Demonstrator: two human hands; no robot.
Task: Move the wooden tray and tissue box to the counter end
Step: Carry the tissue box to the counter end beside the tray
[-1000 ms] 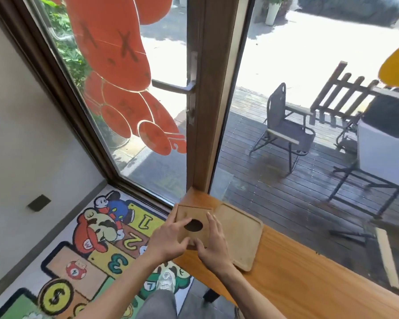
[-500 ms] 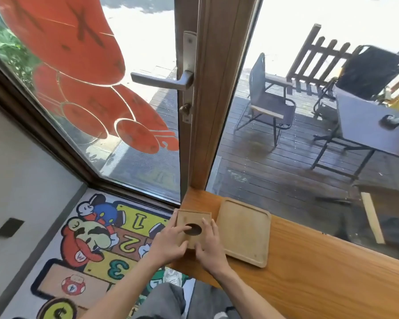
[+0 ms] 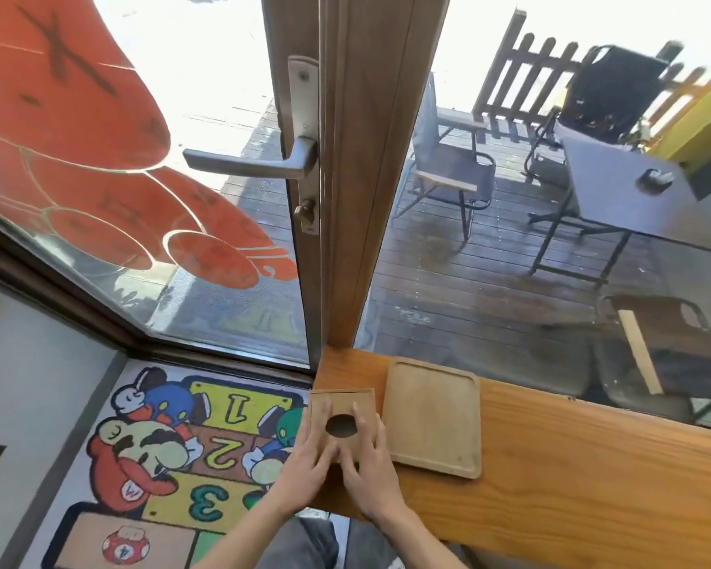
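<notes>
A square wooden tissue box (image 3: pixel 342 408) with a dark oval hole in its lid sits at the left end of the wooden counter (image 3: pixel 571 466). Both hands hold it: my left hand (image 3: pixel 306 462) grips its left and near side, my right hand (image 3: pixel 368 457) lies over its near right part with fingers up beside the hole. Right next to the box lies the flat wooden tray (image 3: pixel 434 416), rectangular with rounded corners and nothing on it. The box's near edge is hidden under my hands.
A wooden door post (image 3: pixel 358 199) rises from the counter's far left corner, with a metal door handle (image 3: pixel 255 164) to its left. Glass runs along the counter's far edge. A cartoon floor mat (image 3: pixel 173 453) lies below the counter's left end. Patio chairs and a table stand outside.
The view has tilted down and closed in. The tissue box has shifted a little, squaring up beside the tray at the counter's left end; both hands stay on it.
</notes>
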